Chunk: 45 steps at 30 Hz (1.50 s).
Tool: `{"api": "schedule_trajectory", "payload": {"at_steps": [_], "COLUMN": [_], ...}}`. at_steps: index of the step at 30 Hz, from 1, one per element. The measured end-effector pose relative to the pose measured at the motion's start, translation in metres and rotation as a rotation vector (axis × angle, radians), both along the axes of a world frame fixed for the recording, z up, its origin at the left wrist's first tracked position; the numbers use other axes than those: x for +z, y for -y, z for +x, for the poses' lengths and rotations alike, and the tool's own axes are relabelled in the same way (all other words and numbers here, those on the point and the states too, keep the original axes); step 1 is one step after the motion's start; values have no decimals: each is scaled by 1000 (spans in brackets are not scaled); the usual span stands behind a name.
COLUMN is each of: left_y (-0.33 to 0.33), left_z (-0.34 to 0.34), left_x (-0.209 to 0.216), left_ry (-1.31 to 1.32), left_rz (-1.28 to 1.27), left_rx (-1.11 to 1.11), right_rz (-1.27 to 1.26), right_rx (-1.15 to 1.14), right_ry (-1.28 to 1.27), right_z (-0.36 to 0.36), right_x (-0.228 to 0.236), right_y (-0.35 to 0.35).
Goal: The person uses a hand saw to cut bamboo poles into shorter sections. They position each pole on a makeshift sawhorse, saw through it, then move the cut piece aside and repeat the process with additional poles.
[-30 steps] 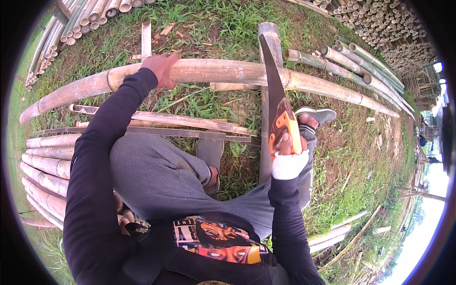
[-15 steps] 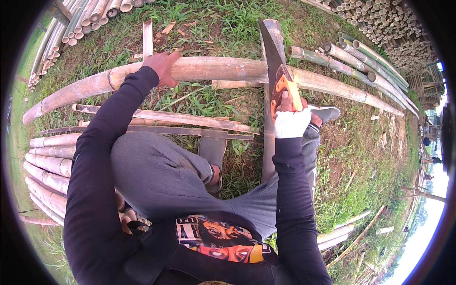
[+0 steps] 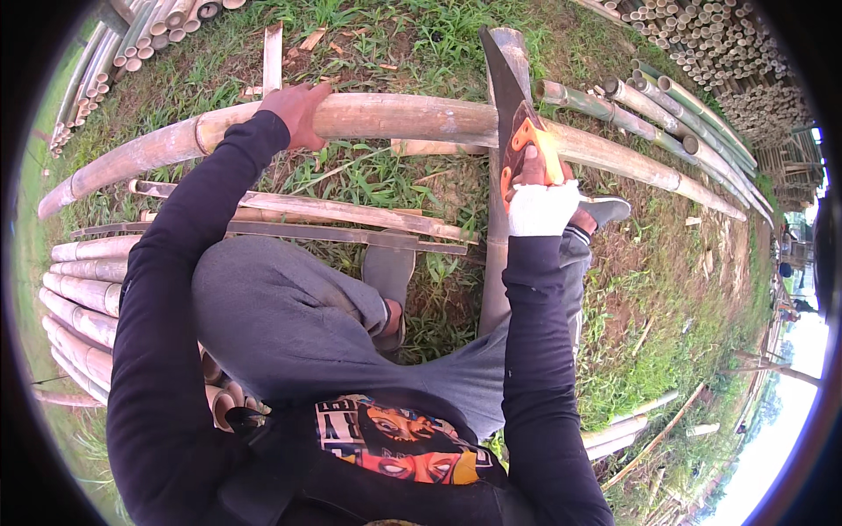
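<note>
A long bamboo pole (image 3: pixel 412 117) lies crosswise in front of me, resting over another bamboo piece (image 3: pixel 495 280) that runs away from me. My bare left hand (image 3: pixel 300 114) is wrapped over the pole left of its middle. In a white-cuffed glove with bare fingertips, my right hand (image 3: pixel 539 184) grips the orange handle of a hand saw (image 3: pixel 503 83). The dark blade stands across the pole where it meets the piece below, its tip pointing away from me. How deep the teeth sit in the bamboo cannot be seen.
Split bamboo strips (image 3: pixel 351 215) lie between the pole and my bent leg. Cut bamboo lengths (image 3: pixel 88 302) are stacked at my left. Green poles (image 3: pixel 653 123) lie at the right, with a large bamboo stack (image 3: pixel 710 53) behind. My shoe (image 3: pixel 388 272) rests on grass.
My right hand and the saw have moved slightly away from me along the cut. My left hand keeps its hold on the pole, and the whole view has shifted a little.
</note>
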<state>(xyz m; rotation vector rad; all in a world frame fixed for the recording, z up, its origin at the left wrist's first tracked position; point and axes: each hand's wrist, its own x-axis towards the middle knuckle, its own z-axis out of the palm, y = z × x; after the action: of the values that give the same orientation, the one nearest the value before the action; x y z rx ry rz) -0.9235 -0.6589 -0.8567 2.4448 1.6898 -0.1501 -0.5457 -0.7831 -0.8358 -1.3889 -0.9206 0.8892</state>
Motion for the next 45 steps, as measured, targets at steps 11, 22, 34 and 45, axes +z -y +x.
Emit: {"api": "schedule_trajectory", "payload": {"at_steps": [11,22,34,45], "left_y": [-3,2,0,0], "left_z": [-2,3,-1,0], "left_x": [-10,9,-8,-7], "left_ry": [-24,-27,11,-12], "left_rz": [40,-23,11,20], "left_rx": [-18,12,13,8], "right_rz": [-60,133,-10,-93], "right_rx": [-132,-72,-51,-92], "right_ry": [199,76,24,228], "right_z": [-12,-2,-2,8], "right_x": [19,-14,-6,-3], "right_y": [229,28,43,218]}}
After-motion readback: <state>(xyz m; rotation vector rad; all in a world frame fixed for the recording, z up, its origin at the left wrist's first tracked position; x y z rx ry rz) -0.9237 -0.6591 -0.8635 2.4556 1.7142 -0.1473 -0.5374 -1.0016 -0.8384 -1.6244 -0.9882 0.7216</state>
